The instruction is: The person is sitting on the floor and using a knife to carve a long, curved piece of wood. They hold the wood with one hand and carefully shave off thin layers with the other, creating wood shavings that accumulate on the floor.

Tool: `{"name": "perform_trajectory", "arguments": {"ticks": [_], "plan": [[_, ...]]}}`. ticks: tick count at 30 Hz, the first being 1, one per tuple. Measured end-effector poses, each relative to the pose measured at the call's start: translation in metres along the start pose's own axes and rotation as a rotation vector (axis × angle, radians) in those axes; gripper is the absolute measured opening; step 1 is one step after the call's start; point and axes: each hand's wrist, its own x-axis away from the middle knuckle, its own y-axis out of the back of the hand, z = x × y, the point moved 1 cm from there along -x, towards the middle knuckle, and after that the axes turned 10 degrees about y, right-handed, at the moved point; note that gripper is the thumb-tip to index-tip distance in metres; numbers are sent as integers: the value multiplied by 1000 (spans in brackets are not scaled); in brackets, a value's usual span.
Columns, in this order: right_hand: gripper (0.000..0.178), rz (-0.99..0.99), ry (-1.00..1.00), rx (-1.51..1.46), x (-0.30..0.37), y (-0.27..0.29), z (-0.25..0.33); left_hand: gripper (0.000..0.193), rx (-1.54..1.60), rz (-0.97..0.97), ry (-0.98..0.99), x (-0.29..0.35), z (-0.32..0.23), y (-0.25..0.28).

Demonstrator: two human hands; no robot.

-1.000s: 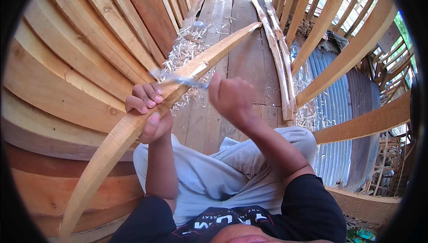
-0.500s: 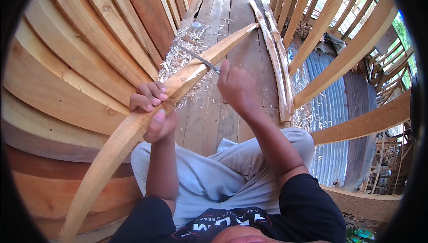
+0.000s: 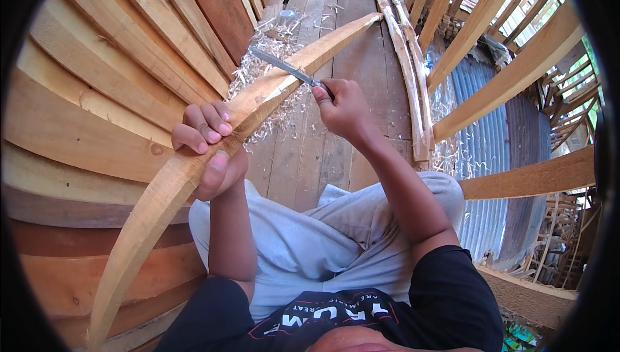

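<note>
A long squared timber (image 3: 155,207) runs from the lower left up to the far middle, looking bent by the lens. My left hand (image 3: 210,142) is wrapped round it at mid-length, fingers on the far side and thumb on the near side. In my right hand (image 3: 342,108) is a long-bladed knife (image 3: 281,64), its handle mostly hidden by the closed fingers. The blade lies across the timber beyond my left hand, pointing to the far left. A pale, freshly cut patch (image 3: 274,87) shows on the wood next to the blade.
Wood shavings (image 3: 258,81) are strewn over the plank floor (image 3: 323,158), with a small round clear object (image 3: 287,17) among them. Two pale stripped poles (image 3: 403,61) lie at the right. A board wall (image 3: 97,93) closes the left side; slats (image 3: 510,77) and corrugated sheet metal (image 3: 484,126) stand right.
The knife and my right hand have shifted slightly along the blade's line, and the blade shows more clearly. My left hand appears a little lower and further left, still around the timber.
</note>
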Motion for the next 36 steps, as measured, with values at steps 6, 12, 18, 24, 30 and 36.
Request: {"name": "perform_trajectory", "arguments": {"ticks": [6, 12, 18, 24, 30, 36], "plan": [[23, -107, 89, 182, 1, -3, 7, 23, 31, 58, 3, -1, 1, 6], [21, -217, 185, 256, 5, -9, 1, 27, 7, 23, -3, -2, 0, 1], [23, -300, 280, 316, 6, -14, -5, 26, -4, 49, -15, -1, 0, 3], [19, -385, 359, 333, 7, -17, -10, 27, -3, 64, -24, -1, 1, 0], [16, -76, 235, -192, 1, 20, 2, 27, 16, 50, -19, -4, 2, 12], [24, -84, 141, -226, -9, 31, -1, 27, 32, 41, -13, -5, 1, 13]]}}
